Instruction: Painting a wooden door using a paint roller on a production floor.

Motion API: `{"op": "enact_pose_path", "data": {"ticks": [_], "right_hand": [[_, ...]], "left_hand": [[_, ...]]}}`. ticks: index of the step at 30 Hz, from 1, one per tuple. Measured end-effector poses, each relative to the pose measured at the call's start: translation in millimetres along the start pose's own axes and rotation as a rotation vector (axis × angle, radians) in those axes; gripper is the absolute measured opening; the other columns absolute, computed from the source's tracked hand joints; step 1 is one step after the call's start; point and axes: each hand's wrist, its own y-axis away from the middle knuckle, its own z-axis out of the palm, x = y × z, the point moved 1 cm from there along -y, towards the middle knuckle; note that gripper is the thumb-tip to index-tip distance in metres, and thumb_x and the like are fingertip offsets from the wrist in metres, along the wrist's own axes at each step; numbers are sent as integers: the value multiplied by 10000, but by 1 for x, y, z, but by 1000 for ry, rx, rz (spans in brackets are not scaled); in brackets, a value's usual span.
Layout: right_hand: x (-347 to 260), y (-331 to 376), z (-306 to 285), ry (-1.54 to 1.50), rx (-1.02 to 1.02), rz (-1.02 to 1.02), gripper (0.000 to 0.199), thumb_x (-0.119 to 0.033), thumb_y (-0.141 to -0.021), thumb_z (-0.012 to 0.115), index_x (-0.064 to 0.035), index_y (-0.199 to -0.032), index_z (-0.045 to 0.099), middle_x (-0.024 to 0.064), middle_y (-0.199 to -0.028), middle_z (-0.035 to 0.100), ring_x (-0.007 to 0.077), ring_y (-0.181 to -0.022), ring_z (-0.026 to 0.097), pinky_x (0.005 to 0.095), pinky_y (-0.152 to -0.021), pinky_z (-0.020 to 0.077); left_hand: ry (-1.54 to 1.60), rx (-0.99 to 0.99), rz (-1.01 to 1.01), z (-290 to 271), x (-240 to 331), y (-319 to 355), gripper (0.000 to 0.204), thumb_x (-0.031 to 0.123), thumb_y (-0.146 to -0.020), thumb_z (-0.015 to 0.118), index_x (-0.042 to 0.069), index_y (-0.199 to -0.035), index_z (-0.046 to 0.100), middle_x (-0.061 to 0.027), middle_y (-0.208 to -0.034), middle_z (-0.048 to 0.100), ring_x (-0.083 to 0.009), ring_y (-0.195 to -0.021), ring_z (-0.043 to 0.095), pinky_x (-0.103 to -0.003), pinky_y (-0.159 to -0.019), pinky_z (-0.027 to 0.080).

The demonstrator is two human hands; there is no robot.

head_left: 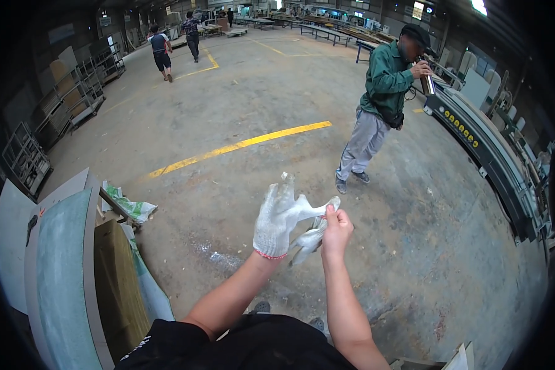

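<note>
My left hand (pixel 274 221) wears a white knitted work glove (pixel 270 235) with a red-edged cuff at the wrist. Its fingers point up and are spread apart. Bare and closed, my right hand (pixel 337 231) pinches the stretched thumb part of that glove (pixel 315 211) near its tip. A second white work glove (pixel 309 242) hangs loosely between the two hands, its upper end against my right hand. How my right fingers grip this second glove is partly hidden.
A person in a green jacket (pixel 385 77) stands ahead to the right, raising a bottle (pixel 427 85). Curved panels (pixel 68 271) stand at left beside a green-white sack (pixel 129 203). A long machine (pixel 484 145) lines the right. Two people (pixel 160 50) walk far off.
</note>
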Motion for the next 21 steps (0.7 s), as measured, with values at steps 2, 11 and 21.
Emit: {"op": "enact_pose_path", "data": {"ticks": [2,11,21], "right_hand": [[0,0,4,5,-2,2,321,-189,-913,612,-51,-638,521,-63,-599,437,37,-561,326,245,-490,266],[-5,-4,4,21,-38,-16,346,-201,-920,609,-60,-626,492,-67,-594,414,36,-560,312,245,-482,250],[-40,3,7,-113,-96,-157,270,-208,-917,623,-41,-714,561,-56,-643,478,28,-598,383,214,-520,312]], "left_hand": [[85,-2,-1,0,2,1,431,76,-929,524,38,-1343,411,-105,-1241,538,-206,-1149,534,-342,-997,417],[100,114,143,20,16,12,400,103,-924,563,8,-1300,463,-88,-1160,571,-180,-1041,562,-309,-886,462],[139,-173,-47,-3,34,1,528,341,-950,390,83,-1407,345,-81,-1335,438,-244,-1209,426,-378,-1017,332]]}}
